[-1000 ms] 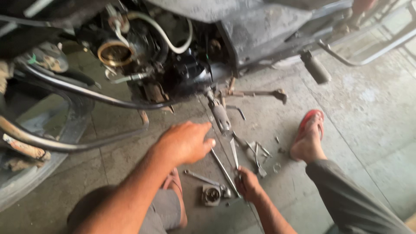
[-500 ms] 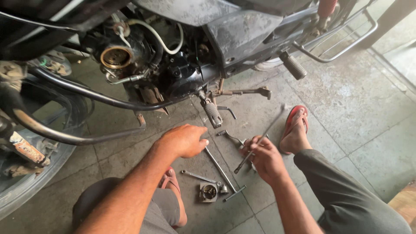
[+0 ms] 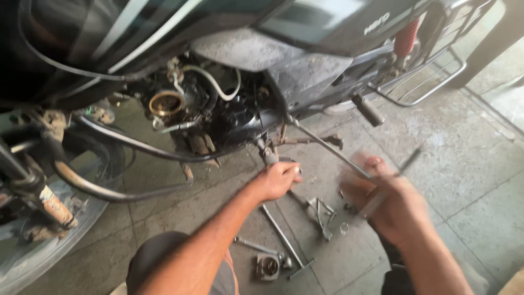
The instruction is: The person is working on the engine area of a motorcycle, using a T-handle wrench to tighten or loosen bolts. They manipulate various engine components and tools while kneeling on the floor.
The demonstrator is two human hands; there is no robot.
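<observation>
The dark motorcycle with its exposed engine (image 3: 218, 109) stands over the grey concrete floor (image 3: 469, 164). The left hand (image 3: 278, 179) rests curled at the footrest bracket. The right hand (image 3: 396, 210), blurred, grips a long metal T-handle wrench (image 3: 327, 148); seating it on a bolt seemingly comes next.

Left hand (image 3: 278, 180) reaches forward; right hand (image 3: 396, 210) blurred, fingers curled.
</observation>
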